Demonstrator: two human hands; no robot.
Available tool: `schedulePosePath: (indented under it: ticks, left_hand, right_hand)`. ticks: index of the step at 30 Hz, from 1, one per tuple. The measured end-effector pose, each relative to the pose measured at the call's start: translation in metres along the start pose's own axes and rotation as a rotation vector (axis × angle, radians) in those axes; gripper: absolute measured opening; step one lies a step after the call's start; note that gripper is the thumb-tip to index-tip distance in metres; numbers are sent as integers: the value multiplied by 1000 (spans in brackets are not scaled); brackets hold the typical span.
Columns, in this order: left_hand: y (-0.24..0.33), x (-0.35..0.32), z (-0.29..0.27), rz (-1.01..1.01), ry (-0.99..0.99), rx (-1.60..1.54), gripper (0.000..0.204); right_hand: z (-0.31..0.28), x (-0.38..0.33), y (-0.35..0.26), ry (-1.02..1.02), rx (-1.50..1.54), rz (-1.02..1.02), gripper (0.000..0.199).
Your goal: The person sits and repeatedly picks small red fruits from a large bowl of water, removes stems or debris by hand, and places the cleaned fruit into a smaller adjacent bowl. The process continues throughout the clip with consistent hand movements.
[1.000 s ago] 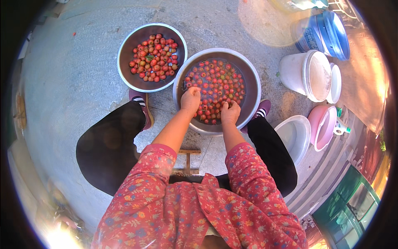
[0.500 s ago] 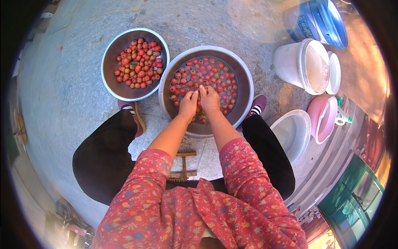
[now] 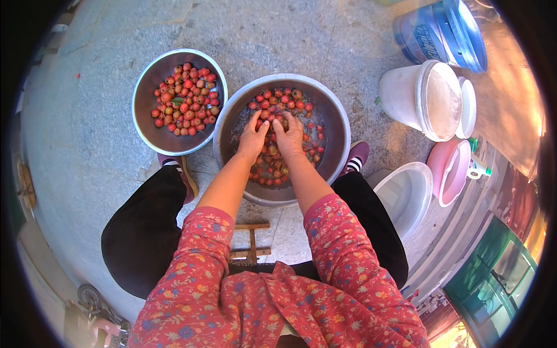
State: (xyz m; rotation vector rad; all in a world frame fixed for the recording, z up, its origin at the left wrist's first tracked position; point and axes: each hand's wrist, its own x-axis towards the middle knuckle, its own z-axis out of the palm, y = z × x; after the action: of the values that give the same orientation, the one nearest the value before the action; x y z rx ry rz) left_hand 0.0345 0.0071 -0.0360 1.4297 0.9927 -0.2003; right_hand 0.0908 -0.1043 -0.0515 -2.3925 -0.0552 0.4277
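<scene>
Small red fruits [image 3: 288, 100] float in water in the big metal basin [image 3: 338, 124] between the person's knees. Left hand [image 3: 253, 137] and right hand [image 3: 289, 136] press side by side among them; whether the fingers grip any fruit is hidden underneath.

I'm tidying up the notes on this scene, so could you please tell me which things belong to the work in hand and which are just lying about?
In use:
left hand and right hand, both in the large water basin
small red fruits in that basin
second metal basin of fruits

Lying about:
white bucket
blue container
pink scoop
white basin
</scene>
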Motion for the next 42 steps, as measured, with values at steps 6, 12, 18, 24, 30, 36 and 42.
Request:
schedulePosePath:
  ticks: [6,12,18,24,30,36,42]
  left_hand:
    - [-7,-6,5,-246,23,-709,48]
    - [21,-64,34,-457,-197,-999,40]
    - [-13,-34,20,-316,-89,-920,40]
    - [-16,-39,23,-343,-212,-1208,43]
    - [-6,-36,9,269,181,252,43]
    - [-19,-36,21,-283,-38,-432,49]
    - [-25,-38,20,-361,-91,-1048,55]
  right_hand:
    - [10,-60,-27,-108,199,-129,32]
    - [-17,-29,-5,-112,44,-147,39]
    - [-17,-72,-28,-267,483,5,45]
    - [-16,-48,-28,-195,-72,-161,42]
    - [-46,-27,3,202,-318,105,43]
    - [4,-48,36,-130,236,166,41]
    - [3,-75,-20,-155,193,-50,38]
